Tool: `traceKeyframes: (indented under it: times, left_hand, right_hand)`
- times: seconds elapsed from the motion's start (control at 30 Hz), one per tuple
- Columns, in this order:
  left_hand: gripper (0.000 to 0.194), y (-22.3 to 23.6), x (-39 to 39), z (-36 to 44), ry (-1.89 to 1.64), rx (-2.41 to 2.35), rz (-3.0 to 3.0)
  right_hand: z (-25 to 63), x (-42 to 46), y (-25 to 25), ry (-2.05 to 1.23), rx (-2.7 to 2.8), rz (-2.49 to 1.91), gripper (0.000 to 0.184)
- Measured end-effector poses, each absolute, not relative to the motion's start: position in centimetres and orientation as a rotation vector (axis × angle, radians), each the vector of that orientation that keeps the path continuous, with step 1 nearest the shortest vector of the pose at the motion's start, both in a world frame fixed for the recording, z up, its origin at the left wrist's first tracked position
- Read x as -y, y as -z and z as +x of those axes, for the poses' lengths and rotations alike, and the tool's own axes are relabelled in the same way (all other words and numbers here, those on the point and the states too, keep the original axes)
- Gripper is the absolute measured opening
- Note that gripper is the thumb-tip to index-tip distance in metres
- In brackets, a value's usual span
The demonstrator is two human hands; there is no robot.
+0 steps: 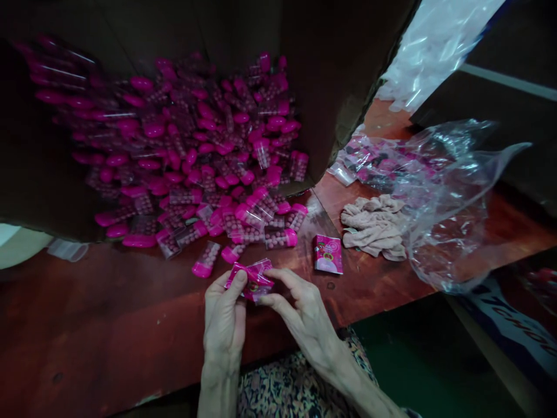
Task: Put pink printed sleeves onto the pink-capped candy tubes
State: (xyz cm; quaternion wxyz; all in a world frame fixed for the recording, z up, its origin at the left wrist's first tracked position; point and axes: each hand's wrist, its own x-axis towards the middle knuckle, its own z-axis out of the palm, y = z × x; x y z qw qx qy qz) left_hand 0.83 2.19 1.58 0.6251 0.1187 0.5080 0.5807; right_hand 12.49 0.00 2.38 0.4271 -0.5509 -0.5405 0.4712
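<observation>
Between both hands, above the table's front part, is a shiny pink printed wrapper [256,284]. My left hand [225,313] pinches its left side with the thumb on top. On its right side, the thumb and fingers of my right hand [302,307] grip the edge. A clear bottle with a pink cap and small balls inside [206,259] lies just beyond my left hand. Many more such bottles [256,212] spill in a heap behind it. To the right of my right hand lies a flat pink printed packet [328,254].
A large dark cardboard box [331,75] on its side holds the heap. Right of it are a crumpled beige cloth [374,226] and a clear plastic bag [452,232] with pink printed pieces. A clear cap-like piece [67,249] lies at left. The red wooden table [108,319] ends in front.
</observation>
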Motion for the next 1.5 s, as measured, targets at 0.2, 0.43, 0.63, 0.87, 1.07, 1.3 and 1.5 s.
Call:
traceKeyframes:
  times: [0.2,0.43,0.63,0.87,1.07,1.3,1.5]
  left_hand:
    - [0.025,-1.3,-1.9,0.7,-1.371,-1.196,0.209]
    - [0.028,-1.1,-2.3,0.5,-1.526,-1.242,0.078]
    - [0.027,-0.9,-2.5,0.2,-1.582,-1.217,0.017]
    - [0.009,-1.3,-2.5,-0.1,-1.576,-1.132,-0.042]
    - [0.007,-1.8,-2.7,-0.5,-1.569,-1.095,-0.13]
    - [0.014,-2.0,-3.0,-0.6,-1.58,-1.152,-0.183]
    - [0.019,-3.6,-3.4,-0.2,-1.581,-1.084,-0.216]
  right_hand:
    - [11.8,-0.3,-1.3,-1.088,1.283,-1.445,0.023]
    - [11.4,-0.3,-1.6,-0.997,1.452,-1.45,0.037]
    - [12.6,-2.7,-0.9,-0.597,1.599,-1.629,0.025]
    - [13.9,-6.1,0.6,-0.224,2.084,-1.764,0.018]
    - [15.2,-5.2,0.2,-0.162,2.01,-1.857,0.026]
    - [13.2,-6.1,0.3,-0.073,1.686,-2.135,0.022]
    - [14.4,-5.1,0.5,-0.468,1.475,-1.972,0.048]
